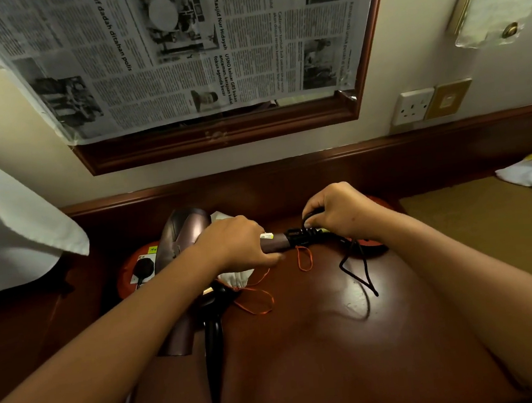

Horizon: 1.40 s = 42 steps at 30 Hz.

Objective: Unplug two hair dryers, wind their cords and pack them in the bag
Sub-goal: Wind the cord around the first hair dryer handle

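Note:
A mauve hair dryer [181, 233] lies across the brown table [320, 342], its handle pointing right. My left hand [239, 244] grips that handle. My right hand [340, 212] pinches the dryer's black cord [354, 269] at the handle's end, where a few turns are wound; the loose end trails down over the table. A black hair dryer [213, 323] lies below my left forearm, handle towards me. A white drawstring bag [234, 277] with orange strings [258, 299] sits between the two dryers, partly hidden by my left hand.
An orange round mat [129, 279] holds a black plug [144, 266] at the left. A double wall socket [413, 106] sits at the upper right. A newspaper-covered framed mirror [219, 137] hangs behind. White cloth [17, 231] hangs at the left; items lie at the far right.

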Tool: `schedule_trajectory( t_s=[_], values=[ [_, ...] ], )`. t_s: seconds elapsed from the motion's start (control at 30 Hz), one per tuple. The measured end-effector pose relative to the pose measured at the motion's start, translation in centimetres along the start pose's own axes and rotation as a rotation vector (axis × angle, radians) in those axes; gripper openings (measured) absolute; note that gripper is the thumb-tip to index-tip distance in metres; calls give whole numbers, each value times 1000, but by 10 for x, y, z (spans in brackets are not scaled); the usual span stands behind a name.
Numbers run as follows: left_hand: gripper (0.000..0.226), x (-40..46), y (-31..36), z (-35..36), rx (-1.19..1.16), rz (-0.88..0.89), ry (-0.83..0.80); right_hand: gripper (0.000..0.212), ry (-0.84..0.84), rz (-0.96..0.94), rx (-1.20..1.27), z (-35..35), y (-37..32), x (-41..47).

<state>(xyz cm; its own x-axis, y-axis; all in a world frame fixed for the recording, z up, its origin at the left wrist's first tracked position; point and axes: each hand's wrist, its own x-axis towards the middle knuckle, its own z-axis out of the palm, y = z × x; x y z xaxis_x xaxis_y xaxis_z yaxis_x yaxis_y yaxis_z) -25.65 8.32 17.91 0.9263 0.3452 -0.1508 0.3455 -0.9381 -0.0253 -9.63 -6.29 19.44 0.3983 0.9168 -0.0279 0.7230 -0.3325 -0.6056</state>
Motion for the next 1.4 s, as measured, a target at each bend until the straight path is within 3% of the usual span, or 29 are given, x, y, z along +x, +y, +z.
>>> schedule_trajectory(
  t_s=[0.3, 0.47, 0.57, 0.7, 1.0, 1.17, 1.27, 1.4],
  values=[
    [51, 7, 3, 3, -58, -118, -1, 19, 93, 32, -51, 18, -11, -22],
    [64, 11, -6, 6, -60, -156, 53, 32, 130, 139, 420, 48, -10, -45],
    [71, 13, -7, 6, -51, -161, 81, 22, 136, 177, 607, 62, -8, -51],
    [59, 12, -4, -3, -68, -141, 80, 8, 51, 147, 738, 69, 1, -57],
    [53, 7, -2, -12, -176, -90, 78, 31, -143, 204, 908, 63, 24, -49],
    [55, 3, -5, -15, -206, -63, 73, 36, -279, 222, 1131, 60, 32, -40],
    [56, 1, -5, -17, -185, -56, 61, 33, -267, 229, 1118, 58, 35, -33],
    [56, -3, -8, -17, -179, 5, 32, 32, -234, 251, 921, 49, 36, -28]
  ],
)
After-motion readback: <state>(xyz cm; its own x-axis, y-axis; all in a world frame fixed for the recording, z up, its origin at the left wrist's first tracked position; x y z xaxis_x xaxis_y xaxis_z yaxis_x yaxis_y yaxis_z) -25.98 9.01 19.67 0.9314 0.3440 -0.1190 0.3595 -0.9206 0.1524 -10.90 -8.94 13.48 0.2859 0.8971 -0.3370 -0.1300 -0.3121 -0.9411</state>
